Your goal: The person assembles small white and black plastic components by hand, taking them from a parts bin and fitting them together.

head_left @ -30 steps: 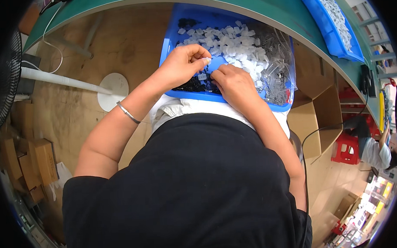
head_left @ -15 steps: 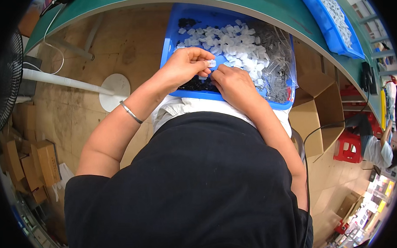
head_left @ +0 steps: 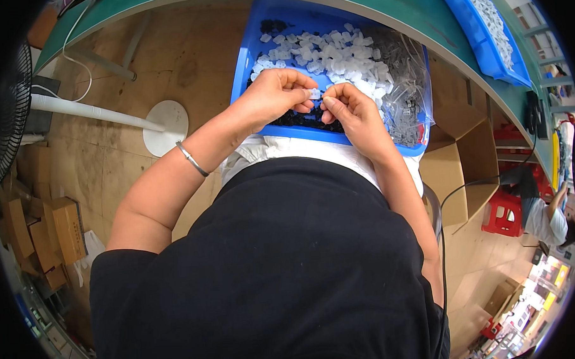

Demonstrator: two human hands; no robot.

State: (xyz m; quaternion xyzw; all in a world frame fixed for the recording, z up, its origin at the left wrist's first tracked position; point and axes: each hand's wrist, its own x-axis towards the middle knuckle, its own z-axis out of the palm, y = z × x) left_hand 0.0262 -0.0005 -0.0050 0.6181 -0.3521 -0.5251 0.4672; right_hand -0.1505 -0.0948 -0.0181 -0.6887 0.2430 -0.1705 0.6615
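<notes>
Between the thumb and fingertips of my left hand (head_left: 275,97) is a small white plastic piece (head_left: 315,94). My right hand (head_left: 355,114) is closed in a pinch just right of it; what its fingertips hold is too small to make out, though a dark speck shows there. Both hands are over a blue tray (head_left: 240,70) at my lap. Loose white plastic pieces (head_left: 334,51) are heaped in its middle. Small black parts (head_left: 301,119) lie along the near side, partly hidden by my hands. Clear bags with grey parts (head_left: 406,106) fill the right side.
A green table (head_left: 395,8) curves over the tray's far edge, with another blue tray (head_left: 512,70) of pale pieces on it. To the left are a fan (head_left: 10,119) and a round white base (head_left: 166,128). Cardboard boxes (head_left: 442,174) and a red stool (head_left: 504,213) stand right.
My right hand has come up from the near black parts to beside the white piece, its fingers now pinched. My left hand has shifted slightly right, still holding the piece.
</notes>
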